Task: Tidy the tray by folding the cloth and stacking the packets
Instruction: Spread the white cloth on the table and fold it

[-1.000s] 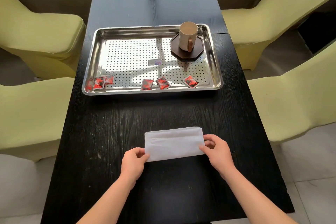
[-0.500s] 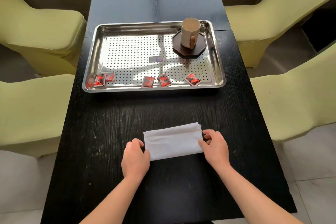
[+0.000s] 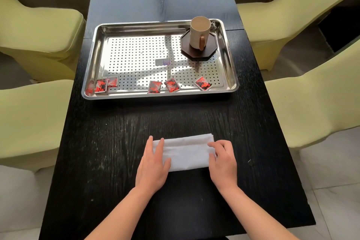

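A white cloth [image 3: 187, 152], folded into a narrow strip, lies on the black table near me. My left hand [image 3: 153, 163] rests flat on its left end with fingers spread. My right hand [image 3: 223, 159] sits at its right end, fingers curled onto the edge. Farther away stands a perforated steel tray [image 3: 136, 29]. Several red-and-black packets lie along its near edge: two overlapping at the left [image 3: 103, 84], two close together in the middle [image 3: 154, 86], one at the right [image 3: 202, 83].
A beige mug [image 3: 199, 32] stands on a dark octagonal coaster [image 3: 187, 48] in the tray's far right corner. Yellow-green chairs [image 3: 37, 29] flank the table on both sides. The table's front edge is close to my forearms.
The cloth has been folded narrower. My left hand moved from gripping the left corner to lying flat on the cloth. My right hand shifted slightly onto the right end.
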Demonstrator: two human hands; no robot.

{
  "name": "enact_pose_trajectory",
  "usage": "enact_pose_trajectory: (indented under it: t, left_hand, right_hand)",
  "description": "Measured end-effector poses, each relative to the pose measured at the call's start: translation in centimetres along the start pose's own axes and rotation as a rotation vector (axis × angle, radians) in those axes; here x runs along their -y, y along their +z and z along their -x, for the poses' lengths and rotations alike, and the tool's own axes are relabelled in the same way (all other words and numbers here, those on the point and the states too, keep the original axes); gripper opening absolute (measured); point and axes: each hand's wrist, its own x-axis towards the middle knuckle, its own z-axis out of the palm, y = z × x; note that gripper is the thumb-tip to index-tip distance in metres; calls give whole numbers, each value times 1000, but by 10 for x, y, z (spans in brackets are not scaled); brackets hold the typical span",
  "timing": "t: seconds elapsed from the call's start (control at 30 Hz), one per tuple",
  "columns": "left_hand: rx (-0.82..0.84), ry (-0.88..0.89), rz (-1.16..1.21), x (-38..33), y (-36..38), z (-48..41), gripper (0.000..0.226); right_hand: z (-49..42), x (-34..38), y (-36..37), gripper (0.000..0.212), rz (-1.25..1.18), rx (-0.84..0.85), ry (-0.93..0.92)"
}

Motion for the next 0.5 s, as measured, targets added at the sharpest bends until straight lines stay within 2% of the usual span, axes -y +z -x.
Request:
enact_pose_trajectory:
  t: [0.1, 0.2, 0.37, 0.43, 0.5]
  left_hand:
    - [20, 44, -42, 5, 3, 1, 69]
    - [42, 69, -95, 6, 5, 0, 69]
    - [14, 116, -254, 2, 3, 1, 69]
    - [-43, 163, -301, 1, 2, 1, 70]
    - [-74, 231, -326, 2, 3, -2, 70]
  right_hand:
    - [1, -4, 1, 27, 3, -26, -5]
    - [-1, -9, 5, 27, 33, 53, 85]
    - [-3, -12, 9, 35, 173, 146, 111]
    - [-2, -10, 9, 41, 298, 128, 27]
    - [-4, -9, 11, 48, 402, 131, -134]
